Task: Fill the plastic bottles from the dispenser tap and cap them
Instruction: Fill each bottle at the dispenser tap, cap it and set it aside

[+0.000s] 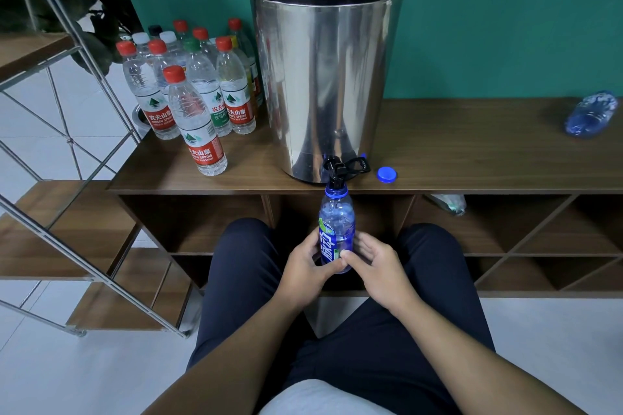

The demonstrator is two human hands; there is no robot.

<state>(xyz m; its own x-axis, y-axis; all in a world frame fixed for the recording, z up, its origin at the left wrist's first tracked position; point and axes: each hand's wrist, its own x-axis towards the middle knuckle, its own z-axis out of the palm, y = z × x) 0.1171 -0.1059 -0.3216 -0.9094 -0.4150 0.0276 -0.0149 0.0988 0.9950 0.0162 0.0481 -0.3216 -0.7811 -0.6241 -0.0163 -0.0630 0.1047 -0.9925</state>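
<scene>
From the head view, the filling step is in hand: both hands, left (305, 264) and right (374, 264), wrap their fingers round a blue bottle (336, 232) held upright with its mouth under the dispenser's tap (335, 172). Next likely comes closing the tap, then fetching the blue cap (386, 174) from the tabletop (472, 152) beside the dispenser (323, 77).

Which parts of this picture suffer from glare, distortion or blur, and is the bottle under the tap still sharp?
Head view: the steel dispenser shows bright streaks and reflects the capped bottles; wide-angle distortion bows the shelf edge and leans the metal frame at left; the blue bottle under the tap, held by left hand and right hand, is sharp; the light is soft, with weak shadows.
</scene>
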